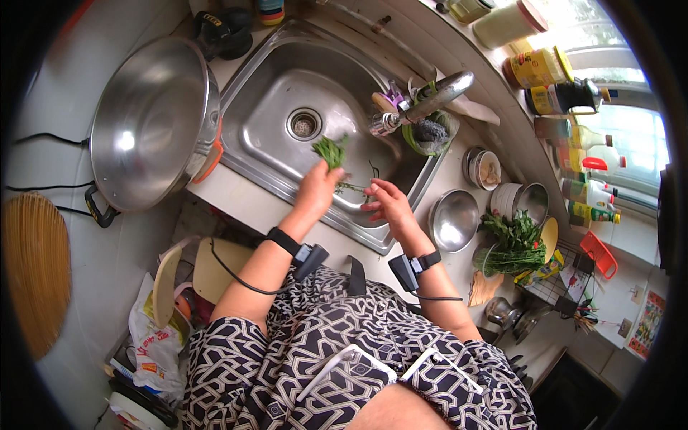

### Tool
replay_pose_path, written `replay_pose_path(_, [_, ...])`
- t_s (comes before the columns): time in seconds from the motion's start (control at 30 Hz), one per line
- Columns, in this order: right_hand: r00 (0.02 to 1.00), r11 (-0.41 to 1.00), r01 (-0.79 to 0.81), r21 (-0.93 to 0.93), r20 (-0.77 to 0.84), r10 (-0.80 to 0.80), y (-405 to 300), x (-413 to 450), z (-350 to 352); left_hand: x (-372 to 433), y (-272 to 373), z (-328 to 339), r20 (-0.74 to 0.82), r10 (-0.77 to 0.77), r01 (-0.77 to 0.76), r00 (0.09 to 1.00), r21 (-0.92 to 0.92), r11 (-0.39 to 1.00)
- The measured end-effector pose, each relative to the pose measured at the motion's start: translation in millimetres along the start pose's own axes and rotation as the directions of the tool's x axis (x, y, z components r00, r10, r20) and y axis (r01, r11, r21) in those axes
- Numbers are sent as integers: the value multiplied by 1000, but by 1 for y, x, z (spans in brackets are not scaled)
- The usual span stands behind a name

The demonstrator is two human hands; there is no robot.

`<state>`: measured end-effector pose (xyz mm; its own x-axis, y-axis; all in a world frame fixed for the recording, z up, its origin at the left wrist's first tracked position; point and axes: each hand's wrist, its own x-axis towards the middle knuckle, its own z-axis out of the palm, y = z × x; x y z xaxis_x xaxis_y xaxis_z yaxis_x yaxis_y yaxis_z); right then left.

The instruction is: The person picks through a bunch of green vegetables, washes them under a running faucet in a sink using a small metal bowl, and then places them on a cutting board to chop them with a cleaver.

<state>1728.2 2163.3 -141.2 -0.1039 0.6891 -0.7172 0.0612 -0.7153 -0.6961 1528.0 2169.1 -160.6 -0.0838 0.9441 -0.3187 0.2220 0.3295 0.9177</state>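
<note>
Over the near part of the stainless steel sink [269, 91], my left hand [317, 191] grips a small bunch of leafy greens [329, 152], its leaves pointing toward the drain. Thin green stems run from that bunch toward my right hand [389, 207], whose fingers are partly curled beside them; whether they pinch a stem I cannot tell. A few dark stems [373, 169] show just beyond my right fingers. On the counter to the right, a larger heap of leafy greens [513, 244] lies over a bowl.
A large steel pan [148, 129] stands left of the sink. The faucet [435, 99] arches over the sink's right side, above a green-rimmed strainer [430, 134]. Steel bowls [454, 220] stand on the right counter. Jars and bottles [537, 67] line the window sill.
</note>
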Motion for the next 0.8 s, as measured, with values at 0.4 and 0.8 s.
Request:
replay_pose_path(0.4, [990,993,102,-65,-88,-108,16,-27,-19,6,-28,-60,3,-54,35,999,720,693])
replay_pose_path(0.8, [981,986,167,-9,-103,-167,14,-38,-35,30,29,-75,-30,28,3,999,749,663])
